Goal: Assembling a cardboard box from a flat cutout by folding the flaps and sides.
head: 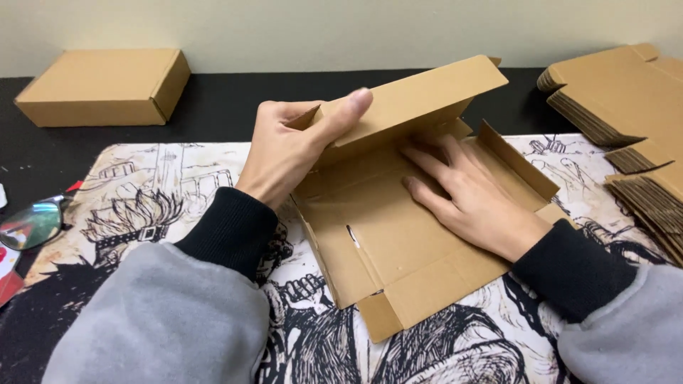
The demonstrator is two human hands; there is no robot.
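A flat brown cardboard box blank (pixel 398 249) lies partly folded on a printed desk mat (pixel 178 178). My left hand (pixel 284 153) grips the far panel of the blank, thumb on its upper edge, holding it raised at a slant. My right hand (pixel 469 195) lies flat, fingers spread, on the blank's base panel just under the raised flap. A side flap (pixel 516 160) stands up to the right of my right hand. Both forearms wear grey sleeves with black cuffs.
A finished brown box (pixel 107 85) sits at the back left on the black table. A stack of flat cardboard blanks (pixel 626 114) is piled at the right. Eyeglasses (pixel 32 224) lie at the left edge, beside a red and white item.
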